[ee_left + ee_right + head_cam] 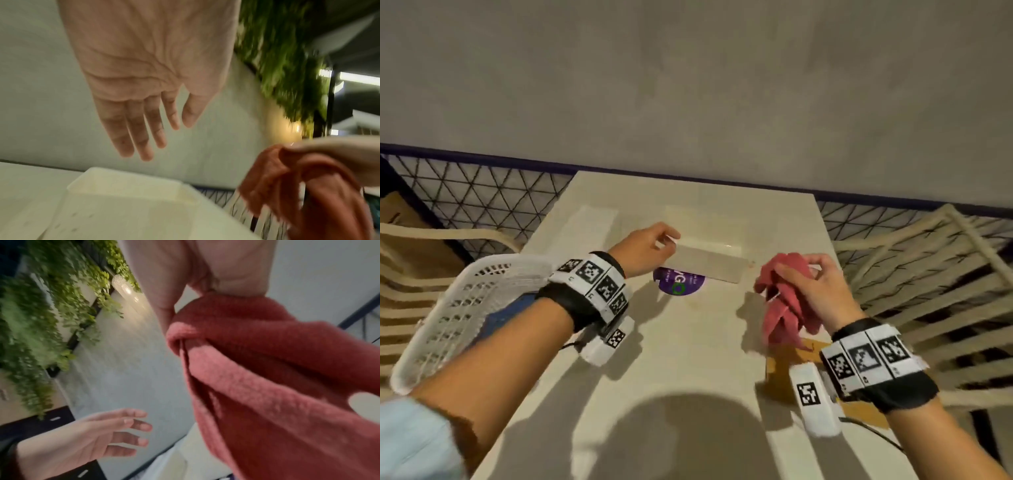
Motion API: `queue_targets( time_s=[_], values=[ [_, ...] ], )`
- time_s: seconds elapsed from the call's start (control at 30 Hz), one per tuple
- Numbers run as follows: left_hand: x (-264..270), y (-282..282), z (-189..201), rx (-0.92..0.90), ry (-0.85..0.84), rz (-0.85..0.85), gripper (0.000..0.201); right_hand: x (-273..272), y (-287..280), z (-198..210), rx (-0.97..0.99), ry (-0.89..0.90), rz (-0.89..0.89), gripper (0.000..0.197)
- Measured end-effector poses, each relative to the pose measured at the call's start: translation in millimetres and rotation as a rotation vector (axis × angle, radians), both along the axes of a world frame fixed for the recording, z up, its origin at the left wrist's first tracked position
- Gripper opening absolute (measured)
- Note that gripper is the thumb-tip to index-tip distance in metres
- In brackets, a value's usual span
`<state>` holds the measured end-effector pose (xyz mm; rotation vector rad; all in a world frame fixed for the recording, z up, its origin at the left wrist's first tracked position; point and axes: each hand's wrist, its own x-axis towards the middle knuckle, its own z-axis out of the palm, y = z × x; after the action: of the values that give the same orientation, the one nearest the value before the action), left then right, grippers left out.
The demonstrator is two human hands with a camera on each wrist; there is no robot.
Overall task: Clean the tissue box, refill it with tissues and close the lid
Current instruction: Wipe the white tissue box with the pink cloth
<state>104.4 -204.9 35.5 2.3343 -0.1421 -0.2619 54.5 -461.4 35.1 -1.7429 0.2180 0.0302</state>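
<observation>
Tissue box (709, 260): cream, rectangular, on the pale table (688, 359), far centre; left wrist view shows it lidless (131, 191). Left hand (645, 248): over the box's left end in the head view; the wrist view shows its fingers (131, 129) straight, spread, holding nothing. Right hand (813, 286): pinching a bunched red cloth (786, 305), raised right of the box. White plastic basket (458, 308): table's left edge, head view only. Purple round sticker (679, 282): just before the box.
</observation>
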Motion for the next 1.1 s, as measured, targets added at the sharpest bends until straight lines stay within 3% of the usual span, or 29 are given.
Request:
queue_targets(
  time_s=[0.17,0.33,0.47,0.63,0.73,0.87,1.0,1.1],
  values=[
    [67,-41,-51,0.486,0.014,-0.162,0.046,26,-65,-30,-0.112,0.225,0.028,0.052],
    [117,-51,-86,0.994,0.178,-0.335,0.059,39,-96,-42,-0.325,0.172,0.137,0.02],
    [131,-53,-92,1.014,0.214,-0.404,0.042,49,-110,-48,-0.383,0.05,0.15,0.023],
    [118,-64,-81,0.985,0.09,-0.44,0.032,59,-109,-53,-0.228,-0.012,0.111,0.024],
    [104,-60,-67,0.783,-0.007,-0.306,0.029,63,-101,-51,-0.171,-0.046,0.035,0.021],
    [71,-52,-52,0.247,-0.055,-0.094,0.029,63,-73,-33,0.027,-0.053,-0.043,0.028],
    [35,-51,-45,-0.374,0.092,0.128,0.024,48,-22,-9,0.166,-0.097,0.081,0.039],
    [13,-53,-40,-0.819,0.267,0.269,0.025,28,19,-4,0.02,-0.205,0.276,0.035]
  ],
)
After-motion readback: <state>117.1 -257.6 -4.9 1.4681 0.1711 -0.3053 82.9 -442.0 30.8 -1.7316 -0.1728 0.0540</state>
